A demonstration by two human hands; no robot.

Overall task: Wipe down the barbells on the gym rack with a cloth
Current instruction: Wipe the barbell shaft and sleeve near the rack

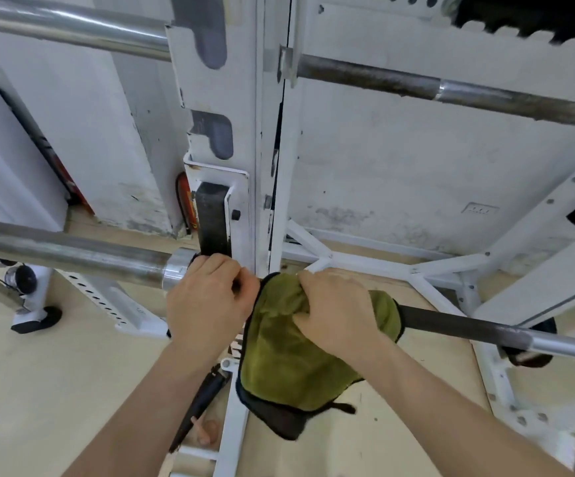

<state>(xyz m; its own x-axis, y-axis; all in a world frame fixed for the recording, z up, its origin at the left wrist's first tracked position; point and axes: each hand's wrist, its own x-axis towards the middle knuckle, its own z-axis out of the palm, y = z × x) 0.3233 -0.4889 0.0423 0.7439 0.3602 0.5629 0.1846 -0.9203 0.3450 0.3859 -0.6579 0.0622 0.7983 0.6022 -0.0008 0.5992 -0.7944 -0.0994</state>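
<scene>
**Here, both hands on the lower barbell (485,330), cloth (279,356) wrapped round it**

The lower barbell lies across the white rack (224,98), resting in a black hook (212,222) on the front of the upright. Its thick grey sleeve runs off to the left edge of the view. Its dark shaft runs to the right and turns bright steel near the right edge.

The left hand (210,297) sits right at the upright, just beside the shiny collar. Its fingers are curled over the bar and grip it, knuckles up. What lies under the palm is hidden.

The right hand (337,311) is on the other side of the upright, close to the left hand but not touching it. Its fingers are closed round the olive-green cloth, bunching it against the shaft. The cloth has a dark border. It covers the bar from the upright to just past the right hand, and the rest hangs loose below the bar, over the rack's base rail.

Higher up, the upper barbell (416,84) crosses the same upright, with a polished sleeve on the left and a dull, rust-speckled shaft on the right.

Behind the rack stands a scuffed white wall (399,160). A red cylinder (184,197) shows just left of the upright, low against the wall. On the pale floor (55,390), a black-handled tool (200,404) lies beside the base rail.
</scene>
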